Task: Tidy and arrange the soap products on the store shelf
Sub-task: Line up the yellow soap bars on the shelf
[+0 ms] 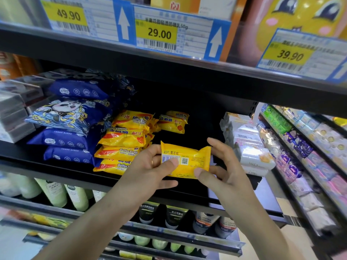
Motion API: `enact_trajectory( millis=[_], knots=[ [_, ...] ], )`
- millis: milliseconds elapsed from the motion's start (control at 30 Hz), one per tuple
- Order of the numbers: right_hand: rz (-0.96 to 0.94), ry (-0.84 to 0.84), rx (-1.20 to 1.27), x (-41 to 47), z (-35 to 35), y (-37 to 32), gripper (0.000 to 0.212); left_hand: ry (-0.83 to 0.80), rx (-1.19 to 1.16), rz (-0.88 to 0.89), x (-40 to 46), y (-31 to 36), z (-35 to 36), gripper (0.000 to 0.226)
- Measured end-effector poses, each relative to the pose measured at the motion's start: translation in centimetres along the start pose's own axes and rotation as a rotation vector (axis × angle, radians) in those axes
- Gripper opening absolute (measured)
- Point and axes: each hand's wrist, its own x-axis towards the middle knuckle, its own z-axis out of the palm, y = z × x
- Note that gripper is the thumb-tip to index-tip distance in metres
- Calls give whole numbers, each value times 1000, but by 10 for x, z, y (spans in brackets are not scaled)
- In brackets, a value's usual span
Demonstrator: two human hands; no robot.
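Leftmost, on the black shelf (pixel 62 162), I see grey boxed goods (pixel 13 117), then a pile of dark blue packets (pixel 69 128), one of them printed with a panda-like figure. Just beside these stands a stack of yellow sulfur soap bars (pixel 124 143), four high at the front, with a lone pair of the same bars (pixel 173 122) further back and apart from the stack. At centre, in front of the shelf edge, I hold a single yellow soap bar (pixel 191 162) between both hands, its barcode and QR side turned toward the camera. My left hand (pixel 150 171) pinches the bar's left end, thumb pressed on the barcode face and fingers curled behind. My right hand (pixel 223 166) pinches the right end, thumb on the lower front edge and index finger reaching over the crimped seam. To the right of the held bar lies a stack of white wrapped soaps (pixel 249 147). Further right, a neighbouring rack (pixel 304 147) carries rows of small mixed packets. Above, yellow price tags (pixel 159 33) read 49.90, 29.00 and 39.90; below, pale green bottles (pixel 56 192) and dark tubes (pixel 174 212) stand in rows.
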Motion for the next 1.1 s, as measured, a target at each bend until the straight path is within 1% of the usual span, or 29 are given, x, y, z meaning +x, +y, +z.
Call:
enact_trajectory(
  millis=[67, 133, 200, 267, 333, 433, 500, 600, 667, 733, 867, 967, 1033, 1100],
  knots=[
    [81, 57, 1, 0, -1, -1, 65, -7, 21, 34, 0, -1, -2, 24],
    [172, 88, 68, 1, -2, -2, 59, -30, 61, 89, 1, -4, -3, 22],
    [271, 71, 154, 1, -2, -5, 49, -50, 117, 163, 1, -6, -3, 21],
    [351, 33, 211, 2, -3, -8, 47, -55, 170, 236, 1, -7, -3, 23],
    [423, -10, 255, 3, -3, -9, 52, -52, 227, 301, -1, -8, -3, 22],
    [501, -55, 292, 5, -3, -10, 66, -65, 302, 360, -3, -10, -1, 24],
    [529, -89, 357, 7, -3, -10, 64, -70, 358, 388, -3, -11, -1, 28],
    [542, -129, 474, 10, -1, -11, 47, -70, 413, 413, -4, -12, -2, 29],
    [538, -104, 530, 11, 1, -9, 36, -62, 424, 405, -5, -11, -2, 30],
    [519, -67, 574, 13, 3, -6, 31, -56, 433, 402, -6, -11, -2, 30],
    [495, -22, 590, 15, 3, -1, 33, -35, 430, 398, -7, -11, -1, 32],
    [445, 4, 564, 14, 2, 1, 40, 12, 451, 376, -9, -12, -2, 48],
    [404, 13, 548, 14, 1, 1, 41, 47, 459, 305, -9, -13, -1, 63],
    [367, 14, 527, 13, 1, 3, 40, 85, 397, 179, -7, -14, 2, 70]
  ],
)
